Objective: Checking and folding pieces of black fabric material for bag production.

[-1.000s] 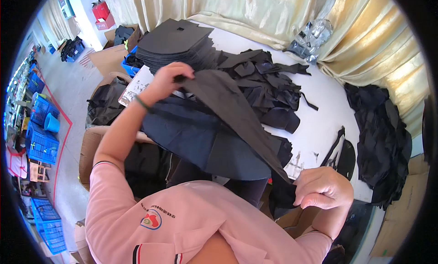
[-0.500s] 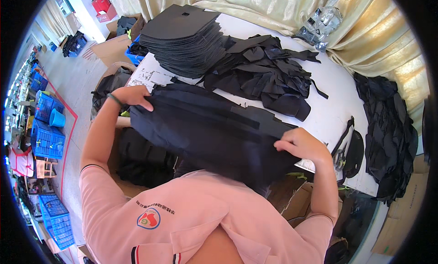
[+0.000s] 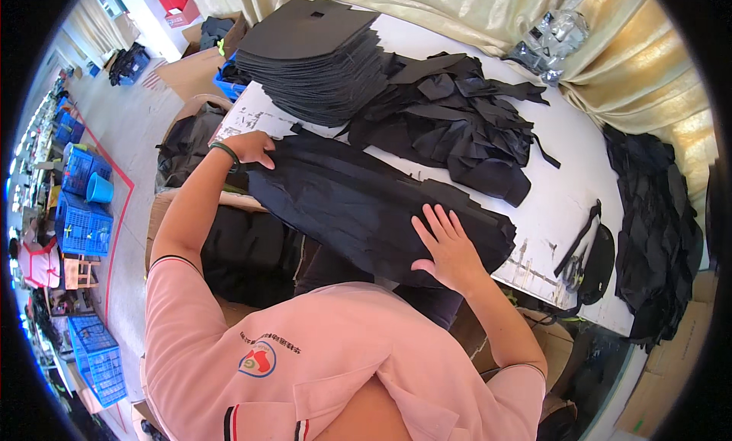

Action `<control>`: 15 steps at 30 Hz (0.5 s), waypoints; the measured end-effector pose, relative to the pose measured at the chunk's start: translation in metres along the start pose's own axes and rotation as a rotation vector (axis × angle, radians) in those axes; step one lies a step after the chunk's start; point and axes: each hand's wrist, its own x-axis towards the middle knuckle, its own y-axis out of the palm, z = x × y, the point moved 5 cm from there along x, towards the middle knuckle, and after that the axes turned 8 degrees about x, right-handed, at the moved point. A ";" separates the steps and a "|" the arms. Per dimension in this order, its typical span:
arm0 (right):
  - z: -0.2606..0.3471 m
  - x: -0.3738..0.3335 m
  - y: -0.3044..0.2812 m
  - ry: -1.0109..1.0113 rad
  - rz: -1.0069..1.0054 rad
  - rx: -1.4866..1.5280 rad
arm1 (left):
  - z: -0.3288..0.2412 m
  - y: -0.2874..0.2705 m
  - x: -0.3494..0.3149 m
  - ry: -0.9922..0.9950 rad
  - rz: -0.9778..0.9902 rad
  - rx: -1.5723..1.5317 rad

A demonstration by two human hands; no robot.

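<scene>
Black fabric piece (image 3: 366, 205): spread flat across the near edge of the white counter (image 3: 564, 166), running from 9 o'clock to 4 o'clock of the frame centre. Left hand (image 3: 250, 147) at its 10 o'clock end, fingers curled down on the cloth's edge, pressing rather than gripping. Right hand (image 3: 446, 246) at the 4 o'clock end, palm down, fingers spread and released, flat on the cloth. Stack of stiff black panels (image 3: 320, 52) at 12 o'clock of the piece, just beyond it. Loose heap of black cut pieces (image 3: 465, 121) at 1 o'clock, touching the stack. Black strap (image 3: 579, 235) on the counter at 3 o'clock, apart from the cloth. Blue crates (image 3: 80, 220) on the floor, far 9 o'clock.
</scene>
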 end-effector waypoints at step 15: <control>-0.009 -0.003 0.010 0.048 0.096 -0.059 | 0.020 0.029 -0.033 -0.082 -0.163 -0.194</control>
